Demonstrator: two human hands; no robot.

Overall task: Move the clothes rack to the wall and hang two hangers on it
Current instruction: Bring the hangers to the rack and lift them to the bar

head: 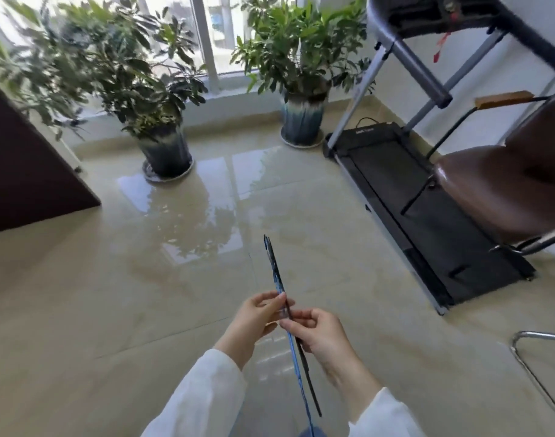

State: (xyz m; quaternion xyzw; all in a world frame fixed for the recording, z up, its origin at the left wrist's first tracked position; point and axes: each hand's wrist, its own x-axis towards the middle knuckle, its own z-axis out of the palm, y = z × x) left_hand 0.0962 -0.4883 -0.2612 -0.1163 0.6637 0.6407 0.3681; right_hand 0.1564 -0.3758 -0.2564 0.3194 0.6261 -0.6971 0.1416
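Two thin hangers, seen edge-on, run from low centre up toward the middle of the floor: a blue hanger (273, 269) and a black hanger (307, 370) beside it. My left hand (257, 313) pinches them from the left at mid-length. Just below, my right hand (320, 332) grips them from the right. Both hands wear white sleeves. No clothes rack is in view.
Two potted plants (162, 146) (303, 121) stand by the window. A treadmill (421, 197) lies at the right with a brown chair (503, 187) on it. A dark cabinet (24, 165) stands at left. A chrome chair leg (534, 335) curves at lower right. Glossy tile floor (112, 310) surrounds me.
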